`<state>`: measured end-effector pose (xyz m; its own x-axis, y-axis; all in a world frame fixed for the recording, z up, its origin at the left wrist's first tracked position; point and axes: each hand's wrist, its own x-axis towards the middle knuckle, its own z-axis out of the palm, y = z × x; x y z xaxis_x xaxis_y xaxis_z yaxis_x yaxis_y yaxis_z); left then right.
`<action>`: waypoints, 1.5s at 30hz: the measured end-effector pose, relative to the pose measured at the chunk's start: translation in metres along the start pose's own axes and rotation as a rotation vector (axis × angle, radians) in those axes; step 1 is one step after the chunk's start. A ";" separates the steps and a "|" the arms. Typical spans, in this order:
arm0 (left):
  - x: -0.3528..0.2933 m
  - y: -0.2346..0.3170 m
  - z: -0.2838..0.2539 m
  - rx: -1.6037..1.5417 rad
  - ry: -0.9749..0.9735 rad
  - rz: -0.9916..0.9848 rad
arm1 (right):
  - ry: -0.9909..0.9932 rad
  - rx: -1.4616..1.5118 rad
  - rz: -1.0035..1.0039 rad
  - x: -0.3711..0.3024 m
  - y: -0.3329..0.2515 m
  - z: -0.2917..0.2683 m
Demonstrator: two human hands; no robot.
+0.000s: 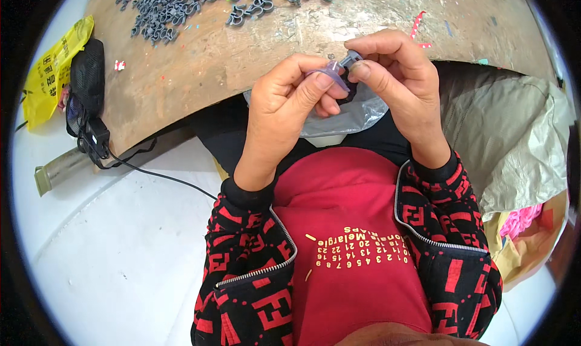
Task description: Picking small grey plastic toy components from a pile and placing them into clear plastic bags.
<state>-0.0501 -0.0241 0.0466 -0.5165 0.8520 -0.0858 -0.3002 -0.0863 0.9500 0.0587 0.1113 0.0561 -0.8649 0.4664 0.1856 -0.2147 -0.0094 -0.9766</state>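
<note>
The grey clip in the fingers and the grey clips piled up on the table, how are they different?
The grey clip is pinched in the right hand, against a pale translucent piece held by the left hand; the pile of grey clips lies loose and untouched on the wooden table. The held clip is single and raised near the table's edge; the pile is many, at the far side. Both look the same grey.

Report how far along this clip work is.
Done: nothing finished can be told apart in this view. In hand: the left hand pinches a translucent purple piece against a small grey clip in the right hand. Left: a pile of grey clips lies on the worn wooden table.
</note>
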 end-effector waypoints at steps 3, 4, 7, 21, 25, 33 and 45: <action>-0.002 0.002 0.000 0.098 0.039 0.033 | 0.019 -0.007 0.020 0.001 -0.002 0.002; -0.003 0.000 -0.001 0.159 0.049 0.095 | 0.033 -0.001 0.044 0.001 -0.003 0.003; -0.004 -0.001 0.000 0.233 0.080 0.147 | -0.009 -0.031 0.001 0.001 0.001 0.002; 0.004 -0.008 -0.001 0.329 0.174 0.262 | -0.077 -0.468 -0.220 0.005 0.004 -0.007; -0.001 0.003 0.003 0.525 0.179 0.308 | -0.050 -0.479 -0.219 0.003 0.005 -0.001; -0.001 0.005 -0.015 0.582 0.045 0.456 | -0.216 -0.203 0.046 0.007 -0.001 -0.013; -0.001 -0.002 -0.022 0.855 0.110 0.565 | -0.261 -0.837 -0.443 0.016 -0.001 0.005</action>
<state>-0.0661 -0.0362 0.0381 -0.4883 0.7454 0.4539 0.6581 -0.0270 0.7524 0.0426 0.1148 0.0606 -0.8784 0.0657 0.4735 -0.2400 0.7960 -0.5556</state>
